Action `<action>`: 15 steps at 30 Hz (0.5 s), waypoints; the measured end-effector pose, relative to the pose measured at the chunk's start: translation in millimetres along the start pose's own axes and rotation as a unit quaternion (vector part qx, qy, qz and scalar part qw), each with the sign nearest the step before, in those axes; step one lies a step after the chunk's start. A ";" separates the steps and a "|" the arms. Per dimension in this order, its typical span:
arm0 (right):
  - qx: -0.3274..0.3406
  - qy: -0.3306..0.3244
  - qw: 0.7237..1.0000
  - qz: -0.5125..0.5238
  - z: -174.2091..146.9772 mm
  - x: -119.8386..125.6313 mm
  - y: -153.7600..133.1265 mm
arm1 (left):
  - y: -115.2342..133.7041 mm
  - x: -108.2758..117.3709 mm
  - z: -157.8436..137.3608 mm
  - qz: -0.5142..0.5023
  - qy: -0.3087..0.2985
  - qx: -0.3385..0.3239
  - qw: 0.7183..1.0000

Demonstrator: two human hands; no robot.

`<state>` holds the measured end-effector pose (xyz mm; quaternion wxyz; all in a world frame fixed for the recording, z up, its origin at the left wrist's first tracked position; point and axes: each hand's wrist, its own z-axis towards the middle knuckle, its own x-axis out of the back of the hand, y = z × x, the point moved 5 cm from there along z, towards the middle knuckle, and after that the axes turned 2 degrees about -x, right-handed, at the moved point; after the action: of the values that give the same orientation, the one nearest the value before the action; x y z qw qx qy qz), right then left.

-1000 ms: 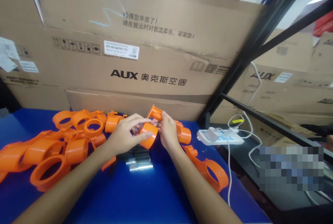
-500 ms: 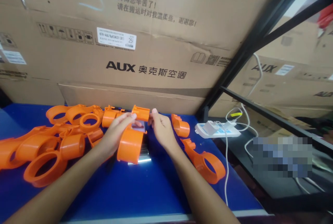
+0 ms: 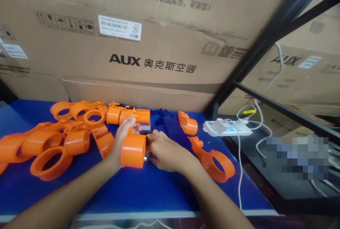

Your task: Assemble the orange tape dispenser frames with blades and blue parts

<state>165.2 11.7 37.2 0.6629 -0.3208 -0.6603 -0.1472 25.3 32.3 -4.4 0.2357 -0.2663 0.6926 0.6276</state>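
Apparently the orange bracket (image 3: 132,152) is one light plastic moulding, a wide ring below and a narrower tube above, with the left hand (image 3: 119,144) wrapped round the stretch between them, thumb and fingers pinching that neck. It is held above the middle of the desk (image 3: 159,197), short of the far edge. I see the right hand (image 3: 168,152) just beside the ring's open end, fingers curled close together; whether they pinch anything I cannot tell. I judge the piece stiff, with a little give in the thin wall, and its gloss suggests it could slide under dry fingertips. It looks tough overall, though I would spare the small lugs on the tube. My preferred hold is the neck, with the ring's outer wall as second support. More orange brackets (image 3: 75,143) crowd the desk's left side, and dark blue cloth (image 3: 172,125) lies toward its far edge
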 end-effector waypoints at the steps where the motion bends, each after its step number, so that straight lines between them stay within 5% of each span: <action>1: 0.001 -0.002 1.000 -0.011 0.6 -1.1 -1.0 | -2.3 1.9 1.7 0.008 -0.004 -0.006 1.000; 15: 0.040 0.041 0.997 0.056 3.1 6.0 0.6 | -5.5 6.5 7.7 0.009 -0.011 -0.023 1.000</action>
<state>163.7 15.5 42.6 0.7087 -0.3244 -0.6189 -0.0969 24.0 39.1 -13.5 0.2312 -0.2588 0.6777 0.6483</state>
